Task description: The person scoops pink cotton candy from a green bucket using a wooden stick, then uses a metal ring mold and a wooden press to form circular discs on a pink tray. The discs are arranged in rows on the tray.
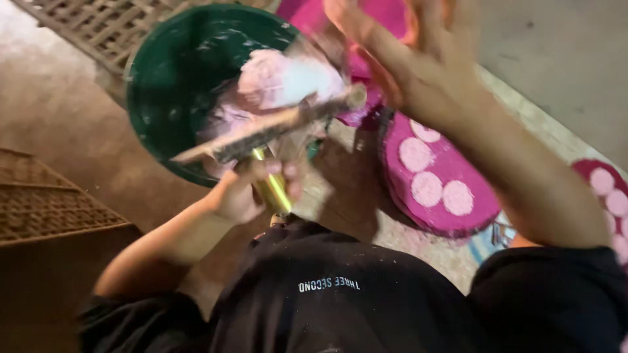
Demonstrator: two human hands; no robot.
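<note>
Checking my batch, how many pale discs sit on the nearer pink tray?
4 discs on the pink tray: one at top, one left, two lower. My arm may hide more.

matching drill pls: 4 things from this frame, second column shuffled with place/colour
Things:
1. basin
2. pale pink lump
3. round mat with pale discs
4. left hand

Place or colour:
A. magenta, on the floor beside the basin
B. dark green, splashed white inside
C. gripping a yellow handle
D. inside the basin

Pairs: 1-B, 2-D, 3-A, 4-C
</note>
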